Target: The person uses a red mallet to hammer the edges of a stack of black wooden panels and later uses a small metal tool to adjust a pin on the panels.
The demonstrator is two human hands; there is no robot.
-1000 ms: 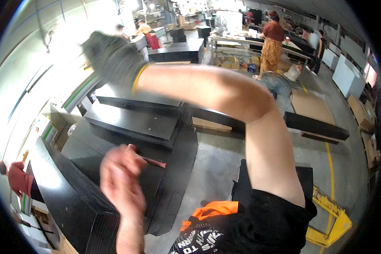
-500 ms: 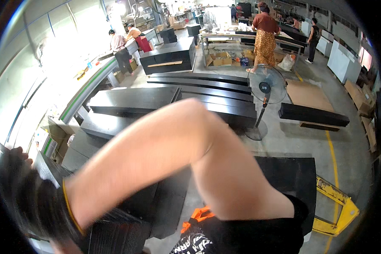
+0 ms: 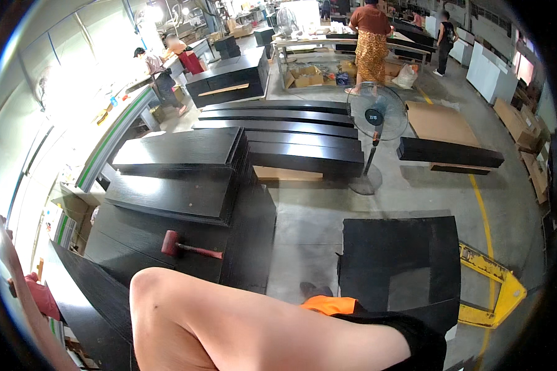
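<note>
My right arm (image 3: 247,315) is bent, its elbow over the black panels. The forearm drops out past the lower edge, so my right hand is hidden. A bare forearm (image 3: 26,290), apparently my left, runs up along the left rim; its hand is lost in glare and blur there, and its fingers cannot be made out. A mallet (image 3: 171,243) with a dark red head and reddish handle lies on the black boards (image 3: 120,232), just beyond my right elbow. Near the left arm leans a stack of dark panels (image 3: 96,290).
Stacked black boards (image 3: 173,191) rise beyond the mallet. A standing fan (image 3: 374,117) stands on the floor ahead. To the right are a large black sheet (image 3: 377,260) and a yellow pallet jack (image 3: 507,294). Long black beams (image 3: 303,148) lie farther off. Several people work at far benches.
My right forearm has swung down and back, and its black-gloved hand has left the view. The mallet and the nearer black boards are now uncovered. The view has shifted slightly.
</note>
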